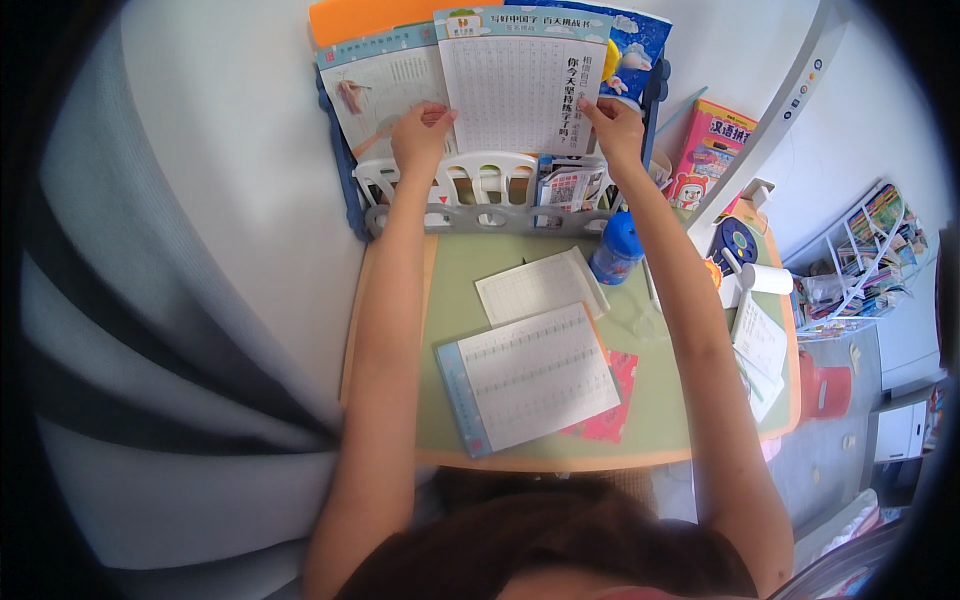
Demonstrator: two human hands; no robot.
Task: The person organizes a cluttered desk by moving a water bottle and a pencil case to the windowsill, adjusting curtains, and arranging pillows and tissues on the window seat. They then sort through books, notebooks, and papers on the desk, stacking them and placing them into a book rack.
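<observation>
Both my hands hold a printed paper sheet with a grid and a blue header upright at the rack. My left hand pinches its lower left edge, and my right hand pinches its right edge. Behind it at the left stands a sheet with a picture of a writing hand, beside an orange folder and a blue picture with clouds. The grey and white desktop rack stands below the sheets. On the desk lie a blue-edged practice book and a lined paper pad.
A blue bottle stands before the rack. A pink booklet lies partly under the practice book. At the right are a white lamp arm, a pink book, loose papers and a book rack. A curtain hangs at the left.
</observation>
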